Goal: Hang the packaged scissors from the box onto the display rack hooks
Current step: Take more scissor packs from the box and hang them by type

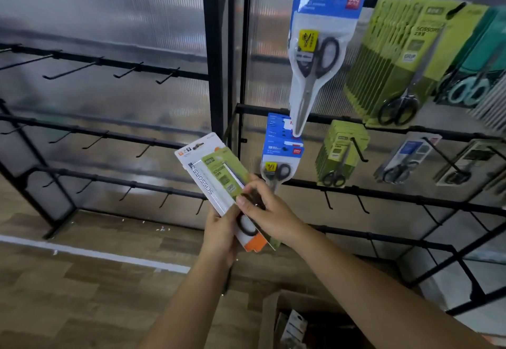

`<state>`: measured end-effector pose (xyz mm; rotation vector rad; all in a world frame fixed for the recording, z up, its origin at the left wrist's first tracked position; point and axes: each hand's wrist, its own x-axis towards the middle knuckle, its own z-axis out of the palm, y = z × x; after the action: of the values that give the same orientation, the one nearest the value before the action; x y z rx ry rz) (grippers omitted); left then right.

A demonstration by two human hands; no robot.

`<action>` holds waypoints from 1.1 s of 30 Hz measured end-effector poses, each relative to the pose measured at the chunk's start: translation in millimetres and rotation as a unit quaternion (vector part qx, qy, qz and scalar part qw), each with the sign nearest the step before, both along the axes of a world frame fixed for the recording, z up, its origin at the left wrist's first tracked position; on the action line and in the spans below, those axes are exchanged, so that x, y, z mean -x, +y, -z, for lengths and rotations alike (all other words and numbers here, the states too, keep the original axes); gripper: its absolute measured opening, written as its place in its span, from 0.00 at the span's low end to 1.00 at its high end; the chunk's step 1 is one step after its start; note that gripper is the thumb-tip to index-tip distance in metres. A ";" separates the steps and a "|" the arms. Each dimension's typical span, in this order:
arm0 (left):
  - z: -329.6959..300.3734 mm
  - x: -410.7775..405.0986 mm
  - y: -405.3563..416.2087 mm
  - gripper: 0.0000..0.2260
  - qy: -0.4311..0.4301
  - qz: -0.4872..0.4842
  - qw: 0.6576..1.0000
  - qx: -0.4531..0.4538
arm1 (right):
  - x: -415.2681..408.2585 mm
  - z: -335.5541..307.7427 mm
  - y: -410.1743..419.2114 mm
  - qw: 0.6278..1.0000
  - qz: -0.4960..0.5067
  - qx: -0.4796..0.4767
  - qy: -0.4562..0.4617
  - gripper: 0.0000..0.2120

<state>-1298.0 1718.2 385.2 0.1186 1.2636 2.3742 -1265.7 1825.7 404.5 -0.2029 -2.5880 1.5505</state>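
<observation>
Head view: box (284,321) cut off below.

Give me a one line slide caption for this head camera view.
Both hands, left and right, hold two scissor packs, white and green, before a half-stocked rack.

Both hands (247,218) on seemingly two scissor packs (219,181)

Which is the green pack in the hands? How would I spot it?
Find the two hands in front of the black rack. They hold two packs fanned together; the right hand pinches the green pack, which lies on top. The white pack beneath is longer, with an orange end.
</observation>
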 end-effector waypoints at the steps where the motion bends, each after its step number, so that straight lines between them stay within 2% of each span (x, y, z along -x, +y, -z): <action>1: 2.0 -0.5 -1.9 0.15 -0.006 0.003 1.000 -0.002 | 0.5 2.0 2.1 1.000 0.011 -0.008 0.009 0.15; 3: 5.5 -2.4 -2.7 0.16 -0.020 0.007 1.000 0.002 | -1.3 4.8 7.8 0.998 0.060 -0.003 0.012 0.29; 4: 6.8 -4.0 -2.0 0.16 -0.027 0.007 1.000 0.006 | -3.4 6.9 12.8 0.996 0.085 0.034 0.009 0.34; 6: 9.5 -7.2 0.6 0.16 -0.038 0.015 0.999 0.011 | -10.3 12.7 26.5 0.985 0.118 0.126 0.002 0.39; 9: 11.7 -14.6 10.9 0.18 -0.044 0.043 0.998 0.019 | -27.2 24.7 52.4 0.976 0.164 0.141 -0.020 0.42; 13: 12.4 -26.9 35.2 0.15 -0.034 0.077 0.996 0.002 | -55.3 32.5 82.7 0.967 0.249 0.056 0.013 0.45; 17: 11.3 -33.2 59.0 0.15 -0.061 0.061 0.996 -0.014 | -80.8 22.8 120.3 0.932 0.348 -0.079 0.071 0.44; 20: 8.2 -41.6 73.7 0.17 -0.056 0.048 0.997 -0.008 | -91.6 15.8 150.3 0.902 0.398 -0.160 0.039 0.45; 24: 7.1 -50.0 83.8 0.21 -0.054 0.039 0.998 0.015 | -95.3 18.3 173.6 0.896 0.355 -0.244 -0.110 0.47; 28: 7.1 -56.0 85.1 0.19 -0.051 0.023 0.998 0.022 | -90.6 19.0 180.5 0.891 0.340 -0.288 -0.087 0.48; 33: 9.8 -64.0 82.2 0.16 -0.050 0.000 0.998 0.038 | -92.4 32.2 176.0 0.896 0.337 -0.282 -0.071 0.45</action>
<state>-1234.1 1800.5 375.5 -0.0223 1.3045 2.2974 -1173.3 2001.7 372.3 -1.0351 -2.5134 0.5439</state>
